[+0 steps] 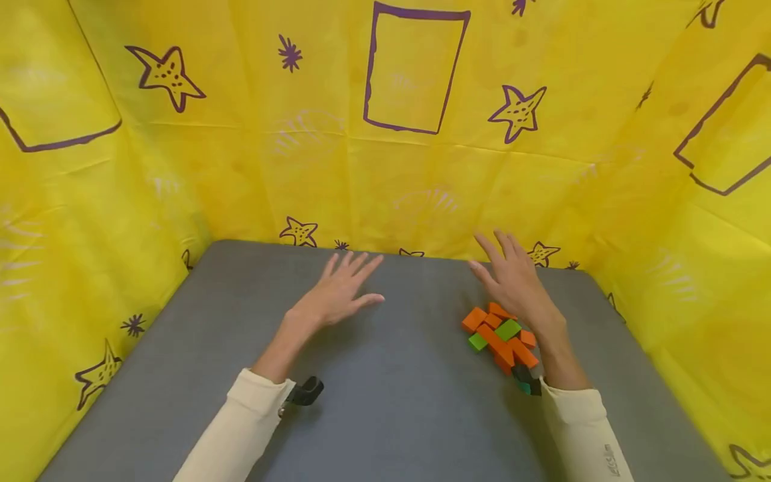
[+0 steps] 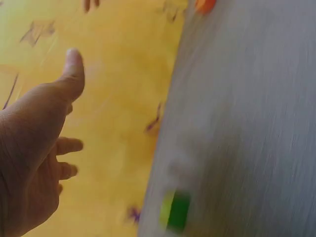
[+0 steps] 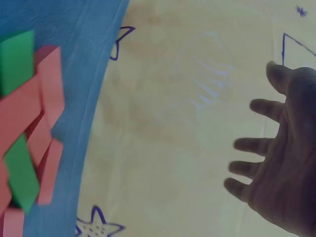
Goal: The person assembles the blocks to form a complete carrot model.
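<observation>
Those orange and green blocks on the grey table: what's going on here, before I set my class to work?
A person's left hand and right hand hover above the flat grey table, fingers extended, holding nothing. A loose cluster of orange and green, mostly rectangular blocks lies by the right wrist, untouched. Yellow patterned cloth hangs behind.
</observation>
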`<state>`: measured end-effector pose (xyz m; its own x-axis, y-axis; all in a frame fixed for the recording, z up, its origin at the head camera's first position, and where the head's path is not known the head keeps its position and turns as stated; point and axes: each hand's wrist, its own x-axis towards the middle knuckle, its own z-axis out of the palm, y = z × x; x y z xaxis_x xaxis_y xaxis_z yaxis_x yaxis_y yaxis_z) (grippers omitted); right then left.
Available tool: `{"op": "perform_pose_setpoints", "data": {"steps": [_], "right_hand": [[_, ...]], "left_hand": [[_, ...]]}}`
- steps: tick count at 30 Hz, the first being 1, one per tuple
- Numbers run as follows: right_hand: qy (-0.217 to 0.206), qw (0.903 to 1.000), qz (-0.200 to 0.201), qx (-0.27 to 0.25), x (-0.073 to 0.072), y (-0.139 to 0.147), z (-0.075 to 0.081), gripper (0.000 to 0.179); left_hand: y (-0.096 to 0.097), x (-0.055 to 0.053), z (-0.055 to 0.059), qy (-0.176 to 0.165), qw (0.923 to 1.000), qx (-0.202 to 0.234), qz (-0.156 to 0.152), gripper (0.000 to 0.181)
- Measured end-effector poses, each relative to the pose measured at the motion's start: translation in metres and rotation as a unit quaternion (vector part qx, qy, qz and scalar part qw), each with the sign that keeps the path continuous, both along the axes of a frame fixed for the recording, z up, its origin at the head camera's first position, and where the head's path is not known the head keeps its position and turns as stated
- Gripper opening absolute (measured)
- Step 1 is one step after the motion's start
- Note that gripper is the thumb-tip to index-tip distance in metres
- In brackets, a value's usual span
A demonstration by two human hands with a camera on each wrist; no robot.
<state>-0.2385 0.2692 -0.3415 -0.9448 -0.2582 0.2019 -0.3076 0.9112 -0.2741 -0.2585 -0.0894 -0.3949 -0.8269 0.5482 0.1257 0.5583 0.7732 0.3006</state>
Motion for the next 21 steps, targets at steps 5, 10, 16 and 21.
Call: {"op": "perform_pose_setpoints", "data": {"steps": [5, 10, 16, 21], "right_hand": [[-0.032, 0.9976, 0.016, 0.058, 0.028, 0.018, 0.001, 0.06], [-0.124, 0.9879, 0.032, 0.088, 0.054, 0.041, -0.006, 0.047], [-0.245, 0.9656, 0.061, 0.062, 0.079, 0.07, -0.031, 0.041], [-0.28, 0.9561, 0.076, 0.041, 0.094, 0.079, -0.048, 0.034]], "left_hand": [[0.069, 0.005, -0.008, -0.027, 0.9952, -0.032, -0.088, 0.063], [0.126, 0.007, -0.024, -0.041, 0.9851, -0.099, -0.135, 0.05], [0.163, 0.01, -0.048, -0.055, 0.9805, -0.139, -0.127, 0.054], [0.167, 0.017, -0.058, -0.063, 0.9835, -0.124, -0.116, 0.04]]}}
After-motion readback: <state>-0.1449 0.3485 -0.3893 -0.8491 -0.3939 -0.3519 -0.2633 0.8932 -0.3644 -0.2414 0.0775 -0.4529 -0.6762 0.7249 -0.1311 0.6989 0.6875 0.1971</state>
